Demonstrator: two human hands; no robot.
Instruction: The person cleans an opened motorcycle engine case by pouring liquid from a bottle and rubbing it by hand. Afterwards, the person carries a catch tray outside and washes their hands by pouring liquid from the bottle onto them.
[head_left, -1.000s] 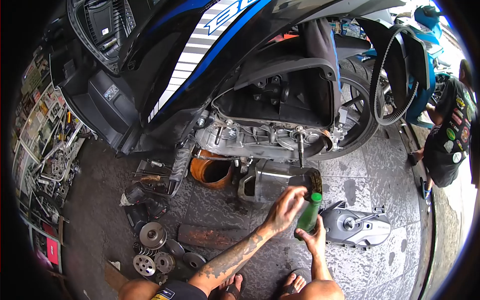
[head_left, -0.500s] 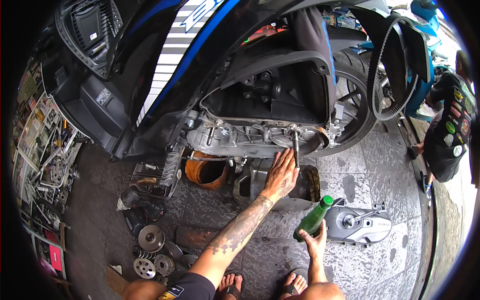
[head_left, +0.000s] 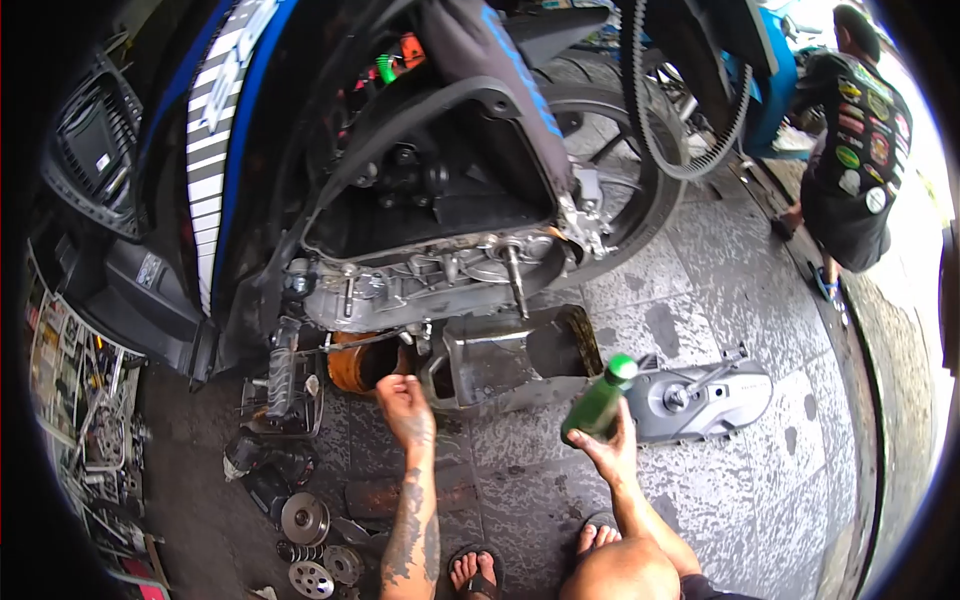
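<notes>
Holding a green bottle [head_left: 597, 402] upright-ish in the right hand [head_left: 608, 447], fingers closed round it, near the grey cover [head_left: 705, 402] on the floor. Head cam has the left hand [head_left: 406, 408] right by the orange pot [head_left: 346, 368], fingers curled, can't tell if they're pinching anything. Tub [head_left: 530, 389] sits between pot and bottle, below the scooter's engine case [head_left: 395, 301].

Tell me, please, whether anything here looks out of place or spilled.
Dark patches mark the floor tiles to the right of the open container; whether spilled fluid or old stains, I cannot tell. A toothed belt hangs loose by the wheel, oddly outside the opened case.
</notes>
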